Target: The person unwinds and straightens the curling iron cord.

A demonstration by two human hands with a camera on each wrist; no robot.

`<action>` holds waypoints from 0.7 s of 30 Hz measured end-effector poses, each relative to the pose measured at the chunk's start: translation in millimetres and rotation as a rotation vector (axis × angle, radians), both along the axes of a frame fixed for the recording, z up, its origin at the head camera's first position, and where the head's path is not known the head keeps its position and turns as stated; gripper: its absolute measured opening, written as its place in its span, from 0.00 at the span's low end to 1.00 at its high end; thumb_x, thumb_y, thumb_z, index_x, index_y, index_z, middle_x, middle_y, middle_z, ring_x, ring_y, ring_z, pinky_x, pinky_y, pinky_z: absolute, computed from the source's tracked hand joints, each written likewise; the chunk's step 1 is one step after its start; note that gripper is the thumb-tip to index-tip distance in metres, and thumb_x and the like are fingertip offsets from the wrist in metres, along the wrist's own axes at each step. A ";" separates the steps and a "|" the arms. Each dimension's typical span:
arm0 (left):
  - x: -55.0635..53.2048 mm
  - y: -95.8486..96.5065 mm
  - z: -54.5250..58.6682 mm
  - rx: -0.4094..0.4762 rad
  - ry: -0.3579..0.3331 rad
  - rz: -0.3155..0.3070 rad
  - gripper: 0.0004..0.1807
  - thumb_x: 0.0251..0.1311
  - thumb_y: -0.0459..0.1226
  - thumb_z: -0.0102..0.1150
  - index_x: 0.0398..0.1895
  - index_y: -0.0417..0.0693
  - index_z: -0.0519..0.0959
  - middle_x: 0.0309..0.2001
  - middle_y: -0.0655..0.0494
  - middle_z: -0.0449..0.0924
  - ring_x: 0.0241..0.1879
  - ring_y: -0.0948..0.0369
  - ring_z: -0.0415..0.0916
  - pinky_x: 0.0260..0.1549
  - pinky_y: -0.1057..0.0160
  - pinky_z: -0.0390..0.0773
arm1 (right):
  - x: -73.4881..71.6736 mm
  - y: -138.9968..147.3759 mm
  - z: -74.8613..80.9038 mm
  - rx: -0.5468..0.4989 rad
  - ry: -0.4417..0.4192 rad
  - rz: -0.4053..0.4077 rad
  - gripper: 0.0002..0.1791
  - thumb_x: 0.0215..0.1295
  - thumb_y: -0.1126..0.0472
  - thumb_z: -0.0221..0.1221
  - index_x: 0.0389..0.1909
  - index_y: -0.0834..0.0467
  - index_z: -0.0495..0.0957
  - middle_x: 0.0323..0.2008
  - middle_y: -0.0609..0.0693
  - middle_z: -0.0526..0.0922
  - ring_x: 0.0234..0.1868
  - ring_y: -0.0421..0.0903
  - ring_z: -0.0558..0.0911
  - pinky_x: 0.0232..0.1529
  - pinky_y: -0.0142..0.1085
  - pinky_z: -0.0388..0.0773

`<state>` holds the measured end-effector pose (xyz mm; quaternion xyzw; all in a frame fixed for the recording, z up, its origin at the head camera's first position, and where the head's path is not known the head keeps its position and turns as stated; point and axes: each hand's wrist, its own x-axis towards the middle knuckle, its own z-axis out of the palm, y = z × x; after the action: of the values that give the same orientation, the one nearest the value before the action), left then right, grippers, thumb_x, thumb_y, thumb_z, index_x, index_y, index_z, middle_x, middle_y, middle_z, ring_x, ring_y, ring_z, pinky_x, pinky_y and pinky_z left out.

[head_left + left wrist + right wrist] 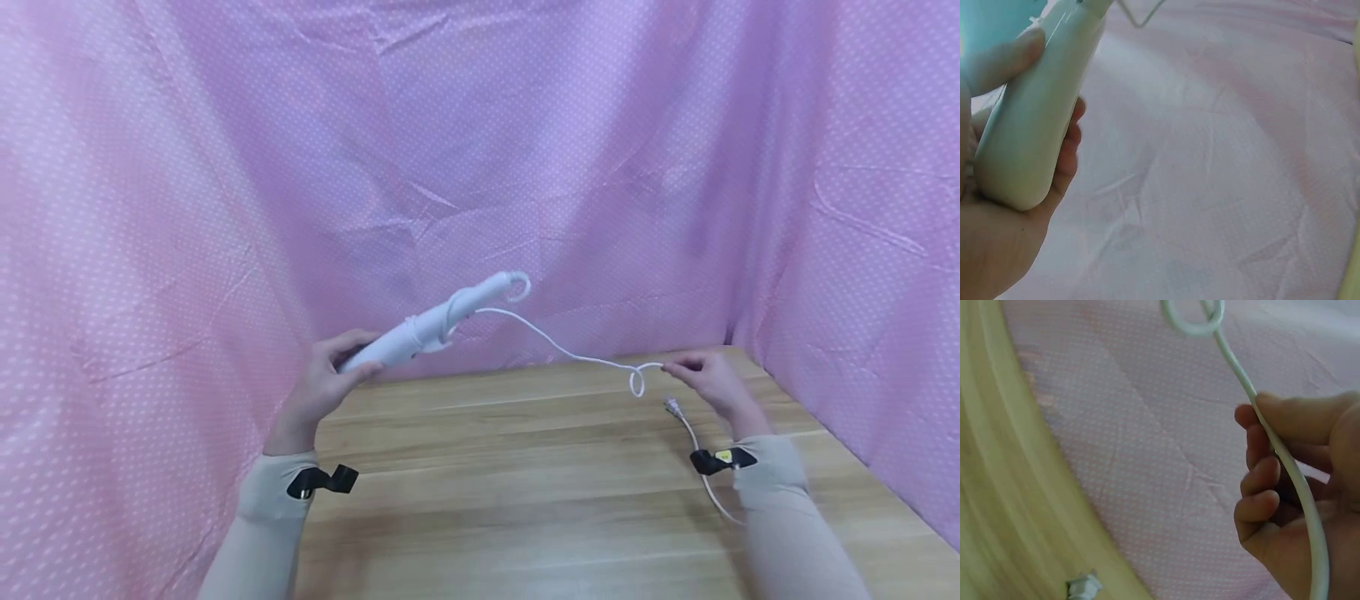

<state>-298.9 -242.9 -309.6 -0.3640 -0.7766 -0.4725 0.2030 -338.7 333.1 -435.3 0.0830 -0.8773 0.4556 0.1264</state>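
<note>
My left hand (321, 387) grips a white, wand-shaped appliance that looks like a hair straightener (390, 343), raised above the far table edge and tilted up to the right. Its rounded end lies in the palm in the left wrist view, thumb on one side and fingers (1067, 153) round the other. Turns of white cord (555, 340) wrap the appliance's body, and a stretch runs right with a small loop in it. Thumb and index finger of my right hand (716, 385) pinch this cord just past the loop. Below the right hand hangs the two-pin plug (672, 407) on the cord's end.
A wood-grain table (525, 500) spreads beneath both hands. Pink dotted cloth (480, 167) hangs behind it and on both sides, with creases. Black wrist mounts (322, 481) sit on the beige sleeves.
</note>
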 end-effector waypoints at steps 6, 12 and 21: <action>-3.3 6.1 15.4 0.104 -0.021 0.139 0.17 0.57 0.26 0.65 0.51 0.33 0.79 0.42 0.58 0.82 0.40 0.65 0.78 0.39 0.70 0.79 | 3.3 -6.7 -18.2 0.110 -0.098 0.250 0.16 0.66 0.55 0.61 0.43 0.65 0.82 0.37 0.48 0.86 0.38 0.38 0.80 0.42 0.33 0.75; -8.3 8.8 21.5 -0.005 -0.034 0.221 0.18 0.58 0.34 0.67 0.52 0.40 0.80 0.45 0.43 0.82 0.40 0.63 0.77 0.40 0.69 0.77 | 7.9 -14.4 -29.0 0.148 -0.110 0.453 0.08 0.65 0.60 0.61 0.38 0.61 0.84 0.33 0.45 0.86 0.35 0.36 0.81 0.39 0.32 0.77; -12.6 19.8 25.4 -0.089 -0.025 0.165 0.18 0.56 0.35 0.69 0.50 0.41 0.81 0.45 0.46 0.83 0.41 0.57 0.77 0.40 0.69 0.76 | 3.7 -35.1 -21.0 0.161 -0.032 0.296 0.13 0.67 0.58 0.60 0.45 0.64 0.82 0.41 0.56 0.86 0.40 0.35 0.80 0.42 0.30 0.77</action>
<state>-311.5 -223.1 -284.1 -0.3013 -0.8265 -0.4240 0.2152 -335.0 298.1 -456.3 0.2137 -0.8911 0.3985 0.0368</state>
